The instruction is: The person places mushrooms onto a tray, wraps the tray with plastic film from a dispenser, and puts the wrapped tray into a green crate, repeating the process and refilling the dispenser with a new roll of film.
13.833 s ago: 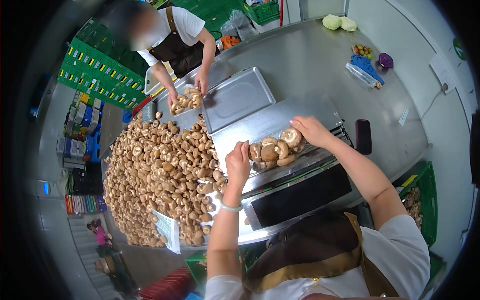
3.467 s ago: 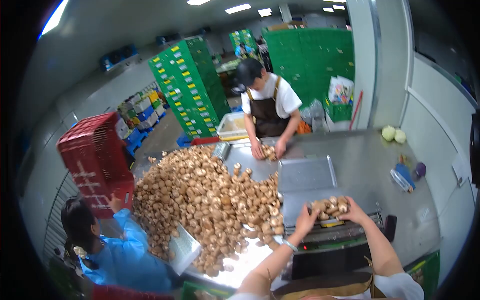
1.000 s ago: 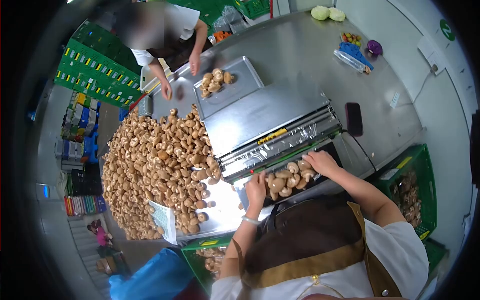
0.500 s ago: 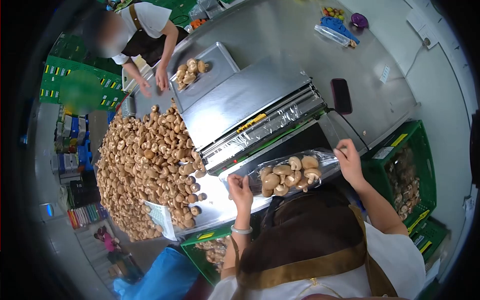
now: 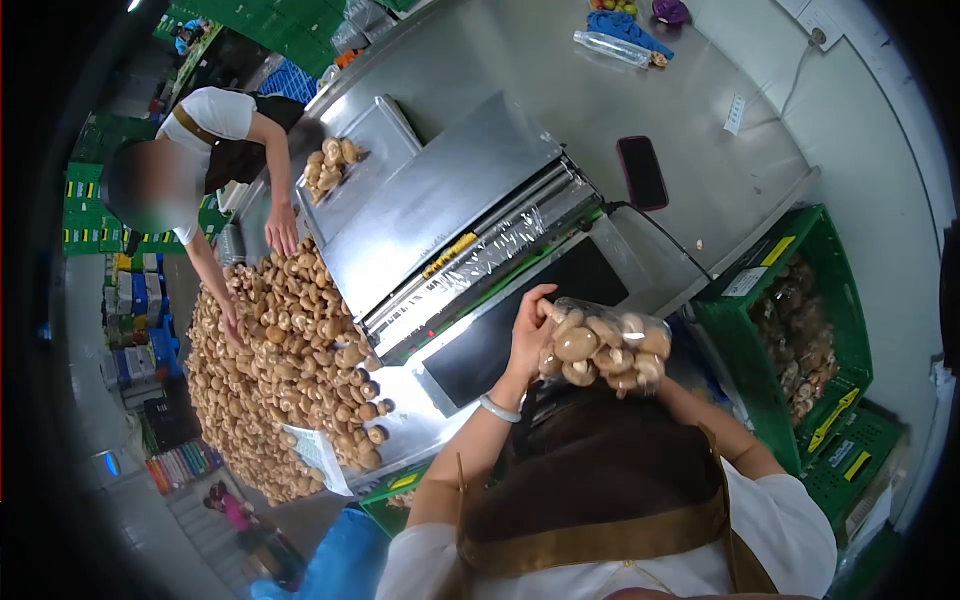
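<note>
We've got the film-wrapped mushroom pack [image 5: 605, 345] lifted clear of the steel surface [image 5: 680, 110], up near chest level, just this side of the black plate [image 5: 500, 335] on the wrapping machine [image 5: 440, 215]. Our left hand [image 5: 530, 325] is closed on the pack's left end, fingers curled over the film. The right hand is hidden under the pack; only the forearm [image 5: 705, 425] shows, so we can't tell its grip, prob. supporting from below.

To do this bit well, imo:
- keep the pack level so the mushrooms don't slide to one end
- hold the film taut w/ even tension both sides
- loose ends go underneath
- no squeezing, since caps likely bruise

Nearby are the film roll [image 5: 480, 255], a phone [image 5: 642, 172] and a green crate [image 5: 735, 335] w/ mushrooms at our right. The loose mushroom heap [image 5: 290, 360] is at left, w/ a co-worker's hand [image 5: 283, 232] at its edge.
</note>
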